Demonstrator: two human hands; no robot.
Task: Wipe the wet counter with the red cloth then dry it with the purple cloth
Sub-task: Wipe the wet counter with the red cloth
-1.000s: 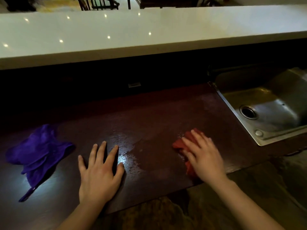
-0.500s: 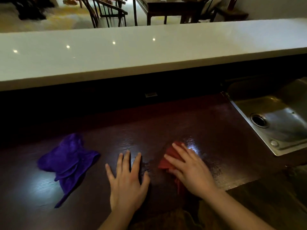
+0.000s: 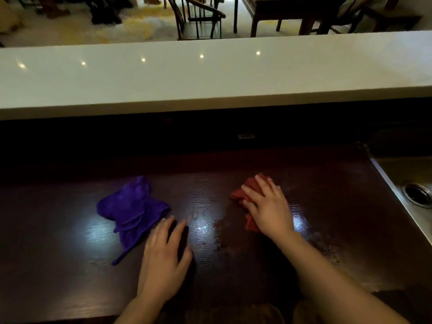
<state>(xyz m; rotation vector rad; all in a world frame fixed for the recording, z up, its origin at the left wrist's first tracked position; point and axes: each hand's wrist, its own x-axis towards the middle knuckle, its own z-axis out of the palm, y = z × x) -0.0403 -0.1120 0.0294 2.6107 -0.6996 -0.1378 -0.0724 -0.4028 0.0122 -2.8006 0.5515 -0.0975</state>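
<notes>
The right hand [image 3: 268,206] lies flat, fingers spread, pressed on top of the crumpled red cloth [image 3: 245,195], which shows at the far left of the fingers and again as a strip under the palm's left edge. Cloth and hand sit right of centre on the dark wooden surface [image 3: 339,218]. Around them the wood shines with wet streaks, brightest just left of the red cloth and beside the right wrist.

The left hand [image 3: 163,260] rests open, palm down on the surface, holding nothing. Its fingertips lie just beside the near right edge of the purple cloth [image 3: 131,211]; whether they touch it is unclear. The purple cloth lies bunched left of centre, a thin tail trailing toward the near edge.

At the right edge a steel sink [image 3: 397,178] is set into the surface, its round drain [image 3: 417,194] showing. Beyond the surface a dark recess runs under a raised white ledge [image 3: 210,78] dotted with light reflections. Farther off stand chairs [image 3: 198,17] and a dark table [image 3: 292,12].
</notes>
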